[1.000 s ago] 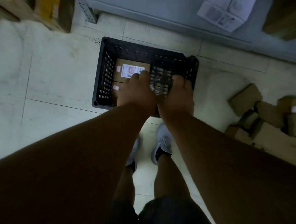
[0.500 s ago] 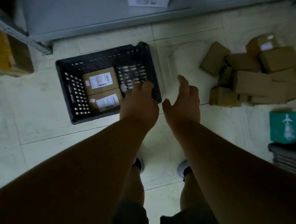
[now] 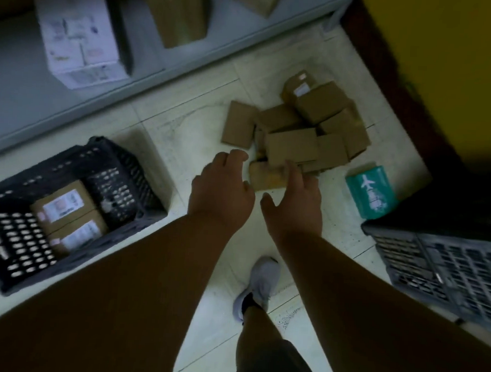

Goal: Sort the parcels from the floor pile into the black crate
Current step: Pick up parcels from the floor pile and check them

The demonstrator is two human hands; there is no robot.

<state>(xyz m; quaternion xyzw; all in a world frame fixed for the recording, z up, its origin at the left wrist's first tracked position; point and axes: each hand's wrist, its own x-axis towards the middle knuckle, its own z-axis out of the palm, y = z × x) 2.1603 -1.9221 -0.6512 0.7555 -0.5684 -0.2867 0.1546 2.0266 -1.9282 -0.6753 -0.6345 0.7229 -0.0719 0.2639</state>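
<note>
Reaching with both arms extended toward the floor pile (image 3: pixel 301 132), the left hand (image 3: pixel 221 190) and right hand (image 3: pixel 294 202) were spread, empty, flanking the nearest small cardboard parcel (image 3: pixel 267 175), likely to lift it from both sides. Contact unclear. The black crate (image 3: pixel 66 213), well apart at left, held two labelled parcels (image 3: pixel 69 219) side by side.

A white printed box (image 3: pixel 77 34) sits on a low grey shelf (image 3: pixel 21 100), with two brown cardboard boxes (image 3: pixel 178 14) further along the same shelf. A teal packet with a white aeroplane print (image 3: pixel 372 192) lies on the pale tiled floor (image 3: pixel 184 131), just beside a grey slotted crate (image 3: pixel 445 267) at the right edge. A light grey shoe (image 3: pixel 259 286) stands on the tiles, and a yellow surface (image 3: pixel 444 68) fills the upper right corner.
</note>
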